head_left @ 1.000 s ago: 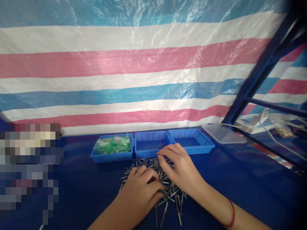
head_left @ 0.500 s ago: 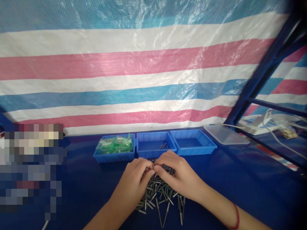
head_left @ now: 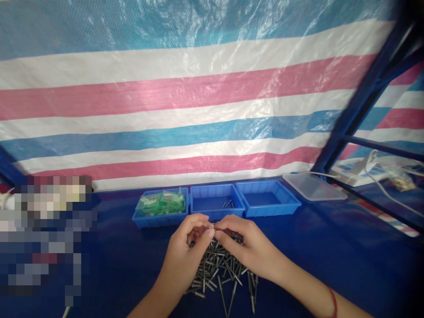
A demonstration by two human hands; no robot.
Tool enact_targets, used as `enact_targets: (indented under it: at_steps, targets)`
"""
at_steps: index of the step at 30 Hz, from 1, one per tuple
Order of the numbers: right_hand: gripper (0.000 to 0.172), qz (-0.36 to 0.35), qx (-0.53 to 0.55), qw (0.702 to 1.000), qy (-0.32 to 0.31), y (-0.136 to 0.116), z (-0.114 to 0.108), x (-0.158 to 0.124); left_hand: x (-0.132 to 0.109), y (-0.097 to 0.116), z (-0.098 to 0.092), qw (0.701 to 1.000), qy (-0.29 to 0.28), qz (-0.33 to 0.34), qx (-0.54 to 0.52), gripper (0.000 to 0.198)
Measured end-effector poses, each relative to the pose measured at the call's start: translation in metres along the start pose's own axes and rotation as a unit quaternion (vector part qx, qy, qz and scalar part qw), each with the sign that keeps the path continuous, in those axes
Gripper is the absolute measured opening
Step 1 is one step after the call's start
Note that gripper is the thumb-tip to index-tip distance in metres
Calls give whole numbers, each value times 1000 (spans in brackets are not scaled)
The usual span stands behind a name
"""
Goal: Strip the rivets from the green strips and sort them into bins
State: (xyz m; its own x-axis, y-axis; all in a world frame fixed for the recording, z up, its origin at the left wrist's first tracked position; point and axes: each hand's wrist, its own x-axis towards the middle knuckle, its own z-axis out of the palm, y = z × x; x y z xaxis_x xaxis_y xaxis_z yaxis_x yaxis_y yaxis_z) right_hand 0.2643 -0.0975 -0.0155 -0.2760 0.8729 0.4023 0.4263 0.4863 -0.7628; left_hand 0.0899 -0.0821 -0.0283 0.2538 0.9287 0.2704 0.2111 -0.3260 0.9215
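Everything here is placed off the middle bin, a shallow blue tray at the back of the tabletop. The pile of metal pins, thin shanks with thicker sleeves on many, is on the tabletop just on the near side of the middle bin, partly under both hands. Several longer pins splay out at the pile's near edge, farther from the middle bin.

Left hand is over the pile's left part, near side of the middle bin. Right hand is over the pile's right part, also on the near side, red band on its wrist. Both grips are narrow, thumb and index tips close together, the two hands meeting in front of the middle bin. Small pale bit shows between the fingertips, maybe a pin end; too blurred to tell which grip has it, if either.

A few loose pins lie inside the middle bin, right part. Left of the middle bin, right beside it: left bin with green bags. Right of the middle bin: right bin, then a translucent flat lid. Striped sheet hangs behind the middle bin.
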Motion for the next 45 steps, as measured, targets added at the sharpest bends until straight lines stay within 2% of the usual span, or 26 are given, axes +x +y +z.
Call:
enact_targets:
  at_steps: [8, 13, 17, 20, 22, 25, 28, 30, 32, 36, 39, 45]
  targets:
    - [17, 35, 33, 999, 15, -1, 2, 1, 0, 1, -1, 997, 22, 41, 59, 15]
    - [13, 58, 36, 997, 42, 2, 3, 1, 1, 2, -2, 996, 22, 48, 79, 20]
    - [12, 37, 22, 996, 75, 3, 3, 1, 2, 0, -3, 994, 25, 51, 89, 19]
    - [14, 2, 9, 997, 77, 2, 1, 0, 3, -1, -4, 993, 17, 61, 99, 19]
    - [15, -30, -11, 996, 87, 2, -3, 2, 3, 0, -4, 991, 9, 64, 116, 25]
    - [14, -63, -76, 982, 161, 11, -11, 11, 3, 3, -4, 984, 3, 67, 165, 36]
    - [17, -61, -204, 952, 220, 28, -19, 22, 3, 6, -6, 966, -35, 109, 232, 27]
    - [21, -55, -291, 932, 209, 38, -22, 27, 3, 9, -7, 945, -83, 148, 281, 20]
    - [26, -52, -329, 923, 193, 44, -23, 27, 1, 13, -8, 920, -135, 177, 323, 20]
    - [27, -51, -302, 938, 164, 40, -20, 17, -3, 20, -7, 881, -216, 204, 369, 20]
    - [22, -57, -272, 950, 140, 30, -17, 10, -4, 20, -6, 867, -239, 216, 381, 19]
    - [20, -92, -231, 963, 101, 19, -13, 4, -6, 19, -3, 854, -245, 233, 395, 14]
